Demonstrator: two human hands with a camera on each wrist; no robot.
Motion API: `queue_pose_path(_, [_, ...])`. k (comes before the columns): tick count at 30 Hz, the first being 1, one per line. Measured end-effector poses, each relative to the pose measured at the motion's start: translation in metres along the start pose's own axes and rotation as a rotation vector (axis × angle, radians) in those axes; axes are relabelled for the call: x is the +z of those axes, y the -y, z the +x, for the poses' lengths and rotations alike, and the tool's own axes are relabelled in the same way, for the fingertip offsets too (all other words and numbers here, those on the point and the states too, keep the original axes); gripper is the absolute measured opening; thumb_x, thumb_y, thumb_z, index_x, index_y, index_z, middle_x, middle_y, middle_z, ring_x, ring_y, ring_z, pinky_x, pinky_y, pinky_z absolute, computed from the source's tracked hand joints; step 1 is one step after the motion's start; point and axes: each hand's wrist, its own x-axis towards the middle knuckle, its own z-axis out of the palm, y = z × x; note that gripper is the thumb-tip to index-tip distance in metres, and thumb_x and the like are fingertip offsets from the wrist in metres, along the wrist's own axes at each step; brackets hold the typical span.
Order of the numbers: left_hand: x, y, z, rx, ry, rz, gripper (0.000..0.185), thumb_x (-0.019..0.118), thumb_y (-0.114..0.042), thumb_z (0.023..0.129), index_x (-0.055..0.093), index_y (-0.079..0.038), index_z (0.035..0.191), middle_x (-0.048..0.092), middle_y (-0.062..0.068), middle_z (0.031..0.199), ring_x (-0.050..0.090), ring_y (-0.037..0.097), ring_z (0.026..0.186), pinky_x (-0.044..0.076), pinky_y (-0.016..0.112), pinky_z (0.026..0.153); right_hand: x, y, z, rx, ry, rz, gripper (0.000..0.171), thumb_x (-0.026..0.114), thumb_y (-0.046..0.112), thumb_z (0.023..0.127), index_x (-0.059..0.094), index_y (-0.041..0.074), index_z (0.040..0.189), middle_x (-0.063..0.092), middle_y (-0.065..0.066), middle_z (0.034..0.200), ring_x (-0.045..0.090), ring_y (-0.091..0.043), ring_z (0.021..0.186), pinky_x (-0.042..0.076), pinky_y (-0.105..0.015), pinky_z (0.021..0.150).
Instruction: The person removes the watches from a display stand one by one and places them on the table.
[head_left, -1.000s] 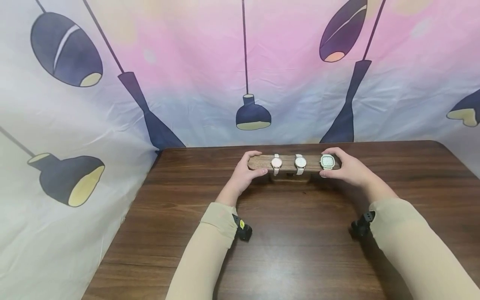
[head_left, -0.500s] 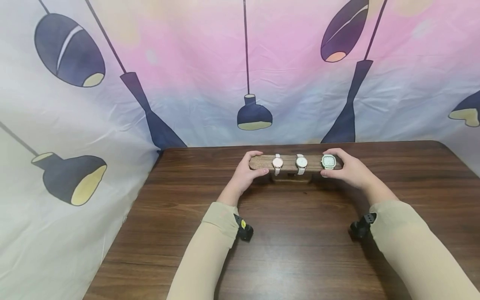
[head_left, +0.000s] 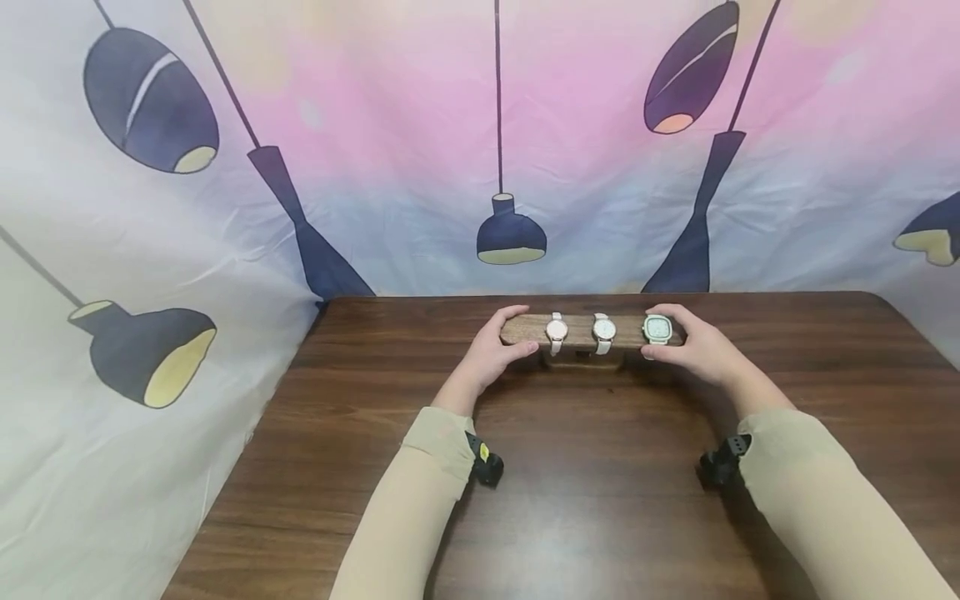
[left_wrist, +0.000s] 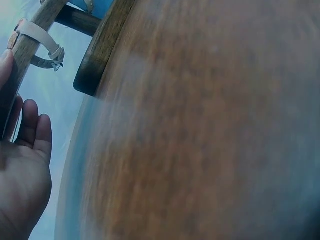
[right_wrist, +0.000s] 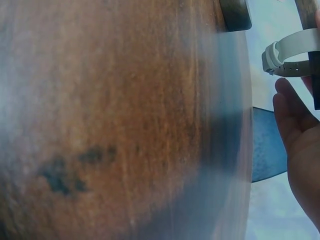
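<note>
A wooden watch stand (head_left: 579,327) stands near the table's far edge, its raised bar running left to right. My left hand (head_left: 483,357) grips the bar's left end, thumb in front and fingers behind. At the right end my right hand (head_left: 703,348) holds it the same way, right beside a pale green square watch (head_left: 657,330). Two round-faced watches with white straps, a left one (head_left: 557,331) and a middle one (head_left: 604,331), are wrapped round the bar. Below the bar, the stand's base (left_wrist: 94,65) shows in the left wrist view. A buckled pale strap (right_wrist: 295,45) hangs above my right fingers.
The dark brown wooden table (head_left: 585,500) reaches back to a cloth backdrop (head_left: 405,125) printed with lamps. Black wrist cameras, a left one (head_left: 487,467) and a right one (head_left: 722,467), sit at the sleeve cuffs.
The head view has shifted slightly, so the scene sits a little lower and further right. Both hands keep their hold on the watch stand, which shows no clear movement on the table.
</note>
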Motion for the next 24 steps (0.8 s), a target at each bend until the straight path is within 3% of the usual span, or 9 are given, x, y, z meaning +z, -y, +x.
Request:
queue_pose_path(5, [0.0003, 0.0003, -0.0012, 0.008, 0.03, 0.013, 0.058, 0.072, -0.021, 0.083, 0.046, -0.019, 0.136, 0.05, 0.008, 0.128, 0.05, 0.023, 0.105, 0.04, 0.038, 0.089, 0.0, -0.0003, -0.0044, 0.003, 0.01, -0.015, 0.069, 0.072, 0.043, 0.08, 0.041, 0.015, 0.135, 0.055, -0.017, 0.112, 0.052, -0.033, 0.098, 0.038, -0.046, 0.081])
queue_pose_path(10, [-0.0017, -0.0008, 0.0003, 0.012, 0.005, 0.008, 0.056, 0.072, -0.019, 0.082, 0.048, -0.019, 0.133, 0.052, 0.009, 0.123, 0.051, 0.022, 0.101, 0.041, 0.036, 0.085, -0.0024, -0.0003, -0.005, -0.019, -0.013, -0.011, 0.066, 0.072, 0.041, 0.081, 0.042, 0.015, 0.134, 0.056, -0.016, 0.107, 0.052, -0.031, 0.094, 0.039, -0.043, 0.078])
queue_pose_path(17, [-0.0006, -0.0004, 0.0009, -0.001, 0.0, -0.005, 0.054, 0.072, -0.018, 0.082, 0.048, -0.021, 0.131, 0.052, 0.008, 0.123, 0.051, 0.022, 0.104, 0.041, 0.038, 0.088, -0.0059, -0.0064, -0.0092, -0.014, -0.028, 0.021, 0.067, 0.073, 0.038, 0.081, 0.043, 0.011, 0.134, 0.052, -0.019, 0.12, 0.047, -0.035, 0.109, 0.036, -0.049, 0.085])
queue_pose_path(24, [-0.0009, -0.0028, 0.0009, -0.011, 0.001, -0.015, 0.054, 0.072, -0.018, 0.083, 0.048, -0.019, 0.131, 0.052, 0.01, 0.123, 0.051, 0.023, 0.103, 0.041, 0.038, 0.088, -0.0058, -0.0074, -0.009, -0.024, -0.045, 0.028, 0.068, 0.074, 0.036, 0.08, 0.043, 0.012, 0.135, 0.054, -0.02, 0.117, 0.048, -0.035, 0.107, 0.035, -0.049, 0.086])
